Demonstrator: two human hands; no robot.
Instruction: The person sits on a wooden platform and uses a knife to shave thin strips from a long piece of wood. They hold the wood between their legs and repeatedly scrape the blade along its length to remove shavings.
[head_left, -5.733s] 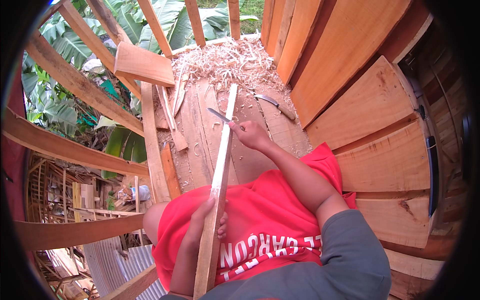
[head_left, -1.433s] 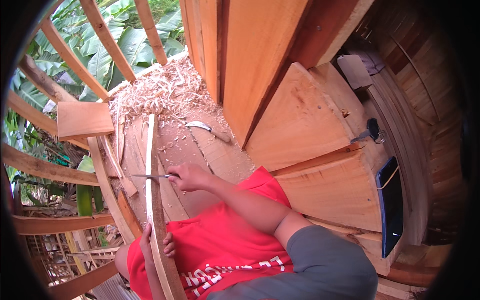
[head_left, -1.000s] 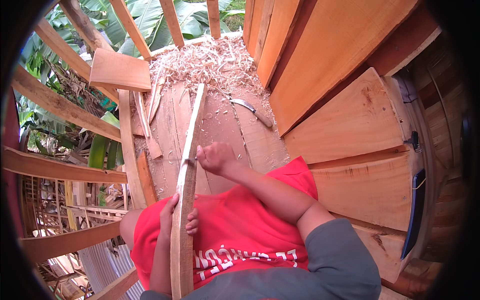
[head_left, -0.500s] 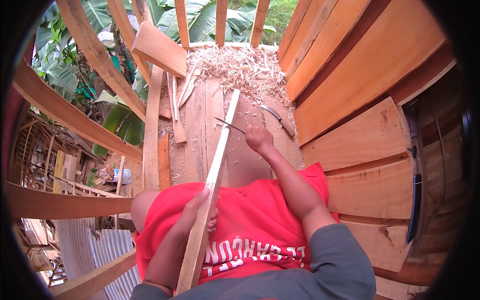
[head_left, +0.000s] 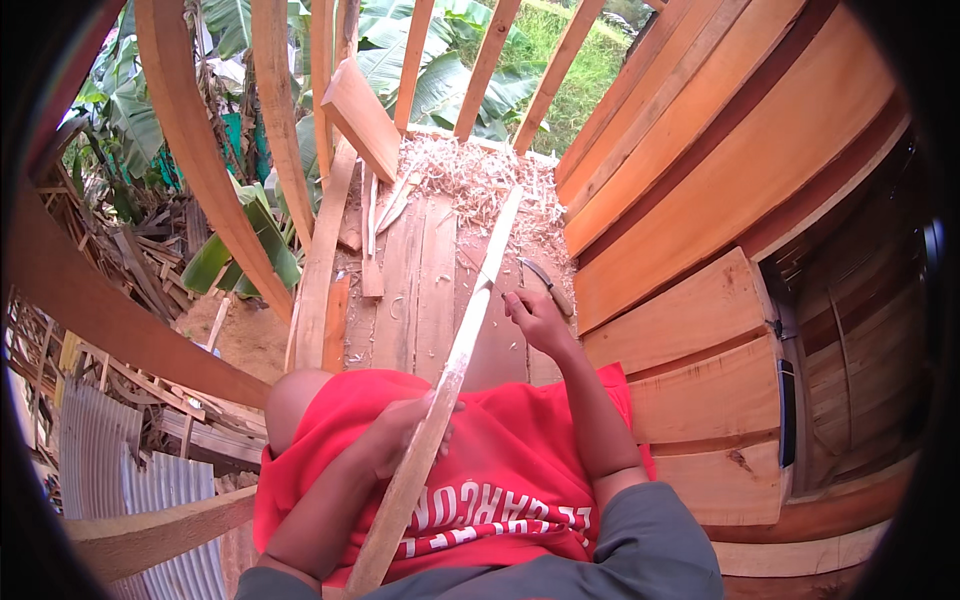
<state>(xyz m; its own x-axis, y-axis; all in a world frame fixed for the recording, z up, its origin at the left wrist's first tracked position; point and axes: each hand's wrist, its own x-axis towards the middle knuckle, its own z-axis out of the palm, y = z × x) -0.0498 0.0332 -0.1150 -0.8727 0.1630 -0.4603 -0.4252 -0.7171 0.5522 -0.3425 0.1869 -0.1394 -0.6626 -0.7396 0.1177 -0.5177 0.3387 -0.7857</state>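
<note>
A long squared wooden stick [head_left: 463, 345] runs from my lap up toward the far end of the floor. Its far part is pale and freshly shaved, while the near part is browner and rough. My left hand [head_left: 408, 428] wraps round it above the red cloth on my lap. In my right hand [head_left: 535, 318] is a knife [head_left: 496, 289], its thin blade lying across the stick's pale part; motion blurs the blade. Just beyond that hand, a curved knife [head_left: 539, 272] with a wooden handle lies on the floor, partly hidden by the hand.
Curled shavings [head_left: 470, 185] heap up at the far end of the plank floor [head_left: 400, 290]. A thick board [head_left: 362, 120] leans at the far left beside thin strips [head_left: 372, 225]. Upright slats border the left and far sides. A plank wall [head_left: 700, 180] rises on the right.
The view has shifted. My right hand and the knife have come nearer along the stick, toward my lap. My left hand keeps its hold on the stick.
</note>
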